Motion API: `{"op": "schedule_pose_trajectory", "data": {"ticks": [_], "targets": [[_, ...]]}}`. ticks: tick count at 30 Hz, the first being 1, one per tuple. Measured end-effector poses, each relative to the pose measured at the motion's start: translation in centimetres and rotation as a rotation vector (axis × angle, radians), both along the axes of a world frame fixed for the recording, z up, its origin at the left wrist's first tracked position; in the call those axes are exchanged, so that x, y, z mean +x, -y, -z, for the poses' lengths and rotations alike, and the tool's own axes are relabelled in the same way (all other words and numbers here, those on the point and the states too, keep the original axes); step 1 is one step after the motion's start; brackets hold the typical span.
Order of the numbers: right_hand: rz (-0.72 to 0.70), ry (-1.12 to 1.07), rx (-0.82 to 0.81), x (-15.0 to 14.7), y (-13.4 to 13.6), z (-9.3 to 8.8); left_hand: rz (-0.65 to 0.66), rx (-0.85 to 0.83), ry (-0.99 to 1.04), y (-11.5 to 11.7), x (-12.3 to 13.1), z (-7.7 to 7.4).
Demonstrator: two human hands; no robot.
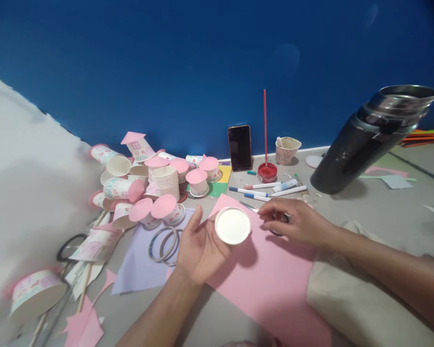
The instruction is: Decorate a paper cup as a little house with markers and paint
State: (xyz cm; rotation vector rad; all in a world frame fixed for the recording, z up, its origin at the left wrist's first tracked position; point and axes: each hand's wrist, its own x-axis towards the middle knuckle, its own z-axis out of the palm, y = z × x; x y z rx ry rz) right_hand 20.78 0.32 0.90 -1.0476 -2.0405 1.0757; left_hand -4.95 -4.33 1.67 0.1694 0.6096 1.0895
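Note:
My left hand holds a small white paper cup, its round end facing me. The fingers are behind the cup, and the thumb stands up apart from it. To the right, my right hand has its fingers bent around the dark handles of a pair of scissors. Their metal blades point left, just above the cup. Beneath both hands lies a large pink paper sheet. Silver bangles rest on a lilac sheet beside my left wrist.
Several decorated cups with pink paper tops crowd the left, around a stack of plain cups. Behind the scissors are markers, a red paint pot with a brush, and a phone. A black flask stands right.

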Motion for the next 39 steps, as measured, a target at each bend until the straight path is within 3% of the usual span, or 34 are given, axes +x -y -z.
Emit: {"op": "schedule_pose_trajectory", "data": {"ticks": [3,7,10,16,23,27,30,32,34,39], "targets": [[0.083,-0.045,0.040,0.1,0.3,-0.6,-0.129,-0.009,-0.045,-0.1,0.2,0.0],[0.077,-0.038,0.469,0.2,1.3,-1.0,-0.240,0.036,-0.132,0.1,1.5,-0.1],[0.048,0.077,0.651,-0.1,2.0,-0.5,-0.255,0.097,-0.186,0.5,2.3,-0.3],[0.058,0.133,0.766,-0.5,2.5,-0.1,-0.166,0.253,-0.295,1.6,3.0,-0.3],[0.065,0.017,0.909,-0.4,1.6,0.4,-0.222,0.552,-0.608,2.3,2.7,0.1],[0.098,0.005,0.917,0.0,0.6,1.2,-0.341,0.631,-0.939,2.0,1.1,0.0],[0.098,0.115,0.867,0.9,0.0,0.7,-0.478,0.682,-1.311,2.0,-0.7,-1.1],[0.109,0.209,0.803,1.6,-0.7,-0.3,-0.399,0.692,-1.525,2.0,-1.8,-2.0],[0.103,0.283,0.746,1.9,-1.6,-1.6,-0.219,0.656,-1.670,2.0,-2.5,-2.5],[-0.011,0.589,0.578,-0.9,-4.5,-4.6,0.185,0.587,-1.706,2.4,-2.0,-0.8]]}}
